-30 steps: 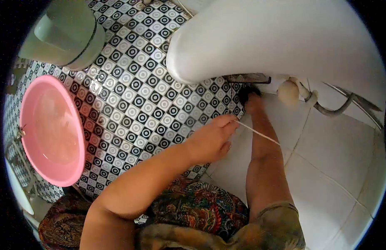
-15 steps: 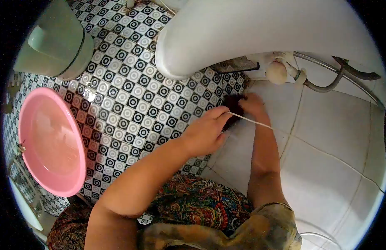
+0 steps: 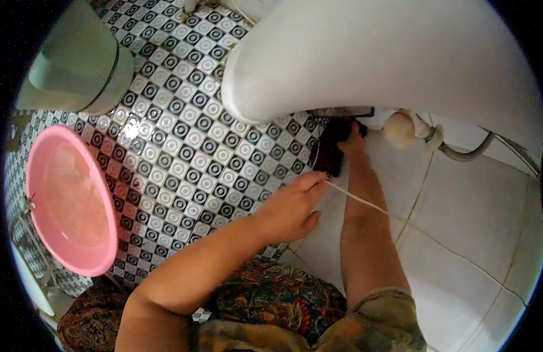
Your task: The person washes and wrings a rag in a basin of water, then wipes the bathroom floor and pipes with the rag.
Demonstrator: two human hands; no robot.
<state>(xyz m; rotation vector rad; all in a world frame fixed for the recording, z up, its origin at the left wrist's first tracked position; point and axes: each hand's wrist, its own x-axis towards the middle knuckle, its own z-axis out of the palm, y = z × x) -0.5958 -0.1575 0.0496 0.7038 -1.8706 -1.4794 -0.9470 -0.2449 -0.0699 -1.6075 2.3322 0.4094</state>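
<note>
Left hand (image 3: 290, 208): its fingers are closing on a thin cord (image 3: 359, 198), pinching it near the fingertips, while one digit is sticking out lower down, apart from the cord.
Cord: it is running out from the left fingers and crossing over the right forearm; beyond, a similar pale line is trailing across the pale tiles (image 3: 459, 234).
Right hand (image 3: 353, 139): its fingers are touching a dark item (image 3: 330, 152); how far they are closing, or whether they are gripping it, I cannot tell, as the hand is blurring into it.
Dark item: it is lying just beside the right fingers and a little beyond the left ones; what it is, I cannot tell.
White fixture (image 3: 371, 53): it is curving above both sets of fingers, its lower edge coming near the right ones.
Pipe (image 3: 468, 154): it is bending away to the right of the right fingers, past a round fitting (image 3: 398, 130).
Pink basin (image 3: 110, 223): it is sitting well to the left of the left fingers, holding cloudy liquid.
Green container (image 3: 78, 70): it is standing beyond the basin, far from the fingers.
Patterned floor (image 3: 183, 135): it is spreading between the basin and the left fingers.
</note>
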